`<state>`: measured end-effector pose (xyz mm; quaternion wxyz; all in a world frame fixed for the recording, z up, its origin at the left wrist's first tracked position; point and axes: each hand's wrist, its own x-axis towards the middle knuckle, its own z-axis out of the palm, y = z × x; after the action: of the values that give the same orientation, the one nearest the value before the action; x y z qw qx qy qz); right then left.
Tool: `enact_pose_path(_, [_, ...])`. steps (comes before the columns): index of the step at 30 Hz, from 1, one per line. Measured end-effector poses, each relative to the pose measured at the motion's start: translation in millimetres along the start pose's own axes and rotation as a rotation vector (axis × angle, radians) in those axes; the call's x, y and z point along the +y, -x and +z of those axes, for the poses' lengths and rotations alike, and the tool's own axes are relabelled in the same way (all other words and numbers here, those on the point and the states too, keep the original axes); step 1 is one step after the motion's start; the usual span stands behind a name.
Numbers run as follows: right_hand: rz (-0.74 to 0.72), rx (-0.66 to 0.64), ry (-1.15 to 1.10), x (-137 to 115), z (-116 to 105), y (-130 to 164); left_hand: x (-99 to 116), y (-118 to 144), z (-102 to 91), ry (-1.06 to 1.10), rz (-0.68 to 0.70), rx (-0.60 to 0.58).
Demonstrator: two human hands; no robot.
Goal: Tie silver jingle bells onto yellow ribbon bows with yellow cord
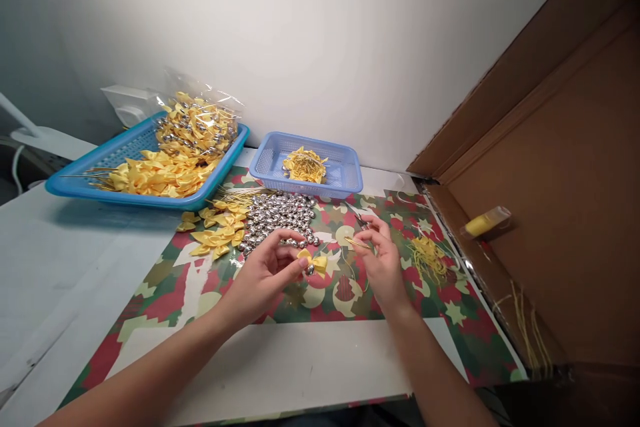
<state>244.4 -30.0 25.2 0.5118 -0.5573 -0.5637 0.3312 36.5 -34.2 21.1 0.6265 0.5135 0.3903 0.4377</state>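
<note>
So I've got a little yellow satin bow pinched at its left end, held just above the patterned mat. It sits level, both loops showing, with a small silver bell hanging right under its middle. On the other side I'm holding a thin gold wire, lying almost flat, slanting slightly down to the right, near the bow but not touching it.

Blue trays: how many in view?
2. The large blue tray sits back left, holding yellow bows and a clear bag; the small blue basket stands right of it, holding gold wire ties.
</note>
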Motion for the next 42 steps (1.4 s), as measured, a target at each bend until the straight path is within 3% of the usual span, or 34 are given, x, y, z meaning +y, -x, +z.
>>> enact_pose_path(2, [-0.054,-0.015,-0.079,-3.4,0.9,2.5,-3.4,0.6,-0.7,-0.042,0.071,0.013])
enact_pose_path(4, [-0.051,-0.113,-0.182,-6.3,2.8,4.5,-5.2,1.3,-1.0,-0.118,0.154,0.028])
enact_pose_path(8, [0.103,-0.427,-0.335,-9.7,7.4,7.1,-4.1,3.7,-0.7,-0.300,0.250,0.054])
enact_pose_path(10, [0.188,-0.491,-0.352,-10.0,9.0,8.1,-2.8,4.9,-0.4,-0.373,0.278,0.072])
enact_pose_path(15, [0.313,-0.455,-0.398,-5.1,12.2,10.3,-1.3,6.1,1.1,-0.426,0.283,0.060])
enact_pose_path(22, [0.419,-0.425,-0.465,-2.0,15.5,11.0,-2.9,4.7,-0.1,-0.240,0.162,-0.015])
enact_pose_path(29, [0.485,-0.409,-0.488,0.0,14.9,11.9,-1.2,1.7,-1.6,-0.106,0.099,0.050])
enact_pose_path(38, [0.421,-0.419,-0.437,0.6,16.3,11.7,0.9,-1.2,1.9,-0.074,-0.094,-0.008])
enact_pose_path(42, [0.386,-0.405,-0.411,0.8,16.7,12.4,0.5,-0.9,2.8,0.008,-0.110,-0.039])
